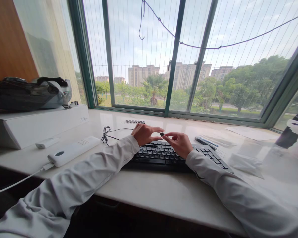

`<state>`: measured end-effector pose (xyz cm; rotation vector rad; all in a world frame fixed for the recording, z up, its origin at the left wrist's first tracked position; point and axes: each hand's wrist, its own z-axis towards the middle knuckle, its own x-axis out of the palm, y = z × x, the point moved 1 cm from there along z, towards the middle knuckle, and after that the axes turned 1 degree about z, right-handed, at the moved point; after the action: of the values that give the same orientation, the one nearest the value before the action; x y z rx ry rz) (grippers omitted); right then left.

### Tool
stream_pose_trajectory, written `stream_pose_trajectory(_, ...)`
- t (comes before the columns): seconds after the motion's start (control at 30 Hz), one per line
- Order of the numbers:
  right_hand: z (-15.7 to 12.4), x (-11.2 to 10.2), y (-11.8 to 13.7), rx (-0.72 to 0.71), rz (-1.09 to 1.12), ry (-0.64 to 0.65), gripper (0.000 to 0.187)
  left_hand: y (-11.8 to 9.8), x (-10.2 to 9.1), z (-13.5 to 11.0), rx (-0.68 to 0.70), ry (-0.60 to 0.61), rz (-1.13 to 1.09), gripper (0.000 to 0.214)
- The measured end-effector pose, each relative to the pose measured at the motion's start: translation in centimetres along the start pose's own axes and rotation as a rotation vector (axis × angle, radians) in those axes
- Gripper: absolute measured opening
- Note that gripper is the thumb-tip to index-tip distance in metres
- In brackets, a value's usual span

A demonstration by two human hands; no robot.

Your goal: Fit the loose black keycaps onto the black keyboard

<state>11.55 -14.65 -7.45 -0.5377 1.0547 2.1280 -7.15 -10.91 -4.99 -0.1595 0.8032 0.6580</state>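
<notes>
While the black keyboard point(161, 155) is lying near the front edge of the bench point(164, 195), roughly midway along it, both hands are hovering over its far rows. The right hand point(179, 142) is pinching a small black keycap point(161, 134) between thumb and forefinger, holding it just above the keyboard's far edge. The left hand point(144, 134) is facing it with its fingers loosely spread and stretching toward the keycap; its fingertips are sitting just beside the piece, though whether they are touching it cannot be told. Both forearms, in pale sleeves, are resting on the bench's front edge.

A row of loose keycaps point(135, 121) is lying near the far edge, under the window point(173, 56). A coiled cable point(105, 135) is sitting just left of the keyboard, and a white power strip point(73, 151) is lying further toward the left end, near the front edge. Behind it a white box point(39, 127) is carrying a dark bag point(27, 94). Some pens point(205, 142) are lying just beyond the keyboard's right end.
</notes>
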Motion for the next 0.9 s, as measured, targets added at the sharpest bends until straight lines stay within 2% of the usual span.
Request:
stream_pose_trajectory(0.13,-0.1,0.1,0.0,0.007,-0.001,0.026,0.051,0.2,0.2,0.0,-0.010,0.003,-0.007,0.034)
stream_pose_trajectory(0.43,-0.3,0.0,0.2,-0.086,-0.116,0.035,0.046,0.1,0.1,0.1,-0.006,0.052,-0.036,0.029)
stream_pose_trajectory(0.7,-0.3,0.1,0.0,-0.124,-0.304,0.017,0.033,1.3,-1.6,0.7,-0.028,0.191,-0.264,0.024)
stream_pose_trajectory(0.9,-0.6,0.1,0.5,-0.158,-0.369,0.058,0.033,1.6,-1.4,0.8,0.042,0.289,-0.347,0.023)
